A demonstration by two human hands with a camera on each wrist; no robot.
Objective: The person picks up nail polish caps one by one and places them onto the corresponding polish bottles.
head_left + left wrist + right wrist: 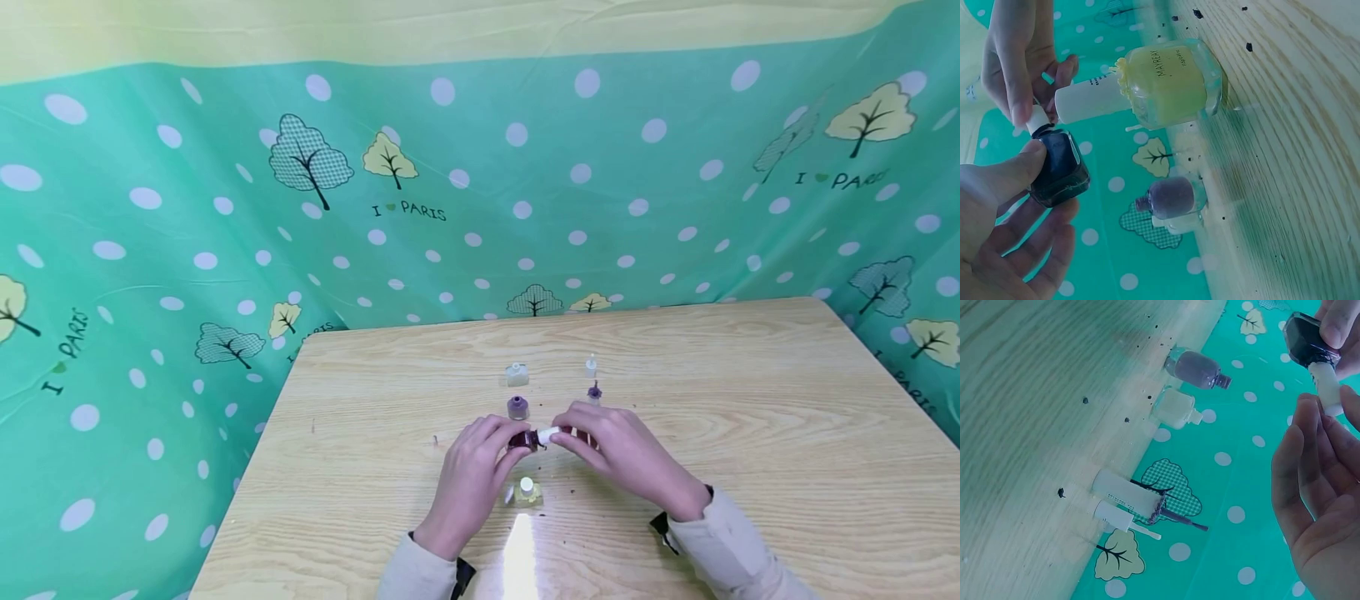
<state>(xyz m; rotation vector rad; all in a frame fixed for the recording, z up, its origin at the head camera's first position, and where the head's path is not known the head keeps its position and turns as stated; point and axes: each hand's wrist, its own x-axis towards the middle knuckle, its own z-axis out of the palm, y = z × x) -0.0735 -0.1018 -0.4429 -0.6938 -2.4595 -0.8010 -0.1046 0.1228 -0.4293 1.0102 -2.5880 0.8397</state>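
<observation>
Above the table, my left hand (472,471) holds a dark nail polish bottle (1060,165) between thumb and fingers, tilted sideways. My right hand (622,450) pinches the bottle's white cap (1326,387), which is at the bottle's neck. Close below the hands stands a yellow nail polish bottle (1169,84) with its white cap on. Behind them are a purple nail polish bottle (517,407) and a whitish one (517,375), both uncapped. Two white caps, one with a purple brush (1185,519) and one with a pale brush (1147,532), stand brush-up to their right.
The wooden table (360,400) carries several small dark flecks around the bottles. A green dotted curtain (480,208) with printed trees hangs behind the table and along both sides.
</observation>
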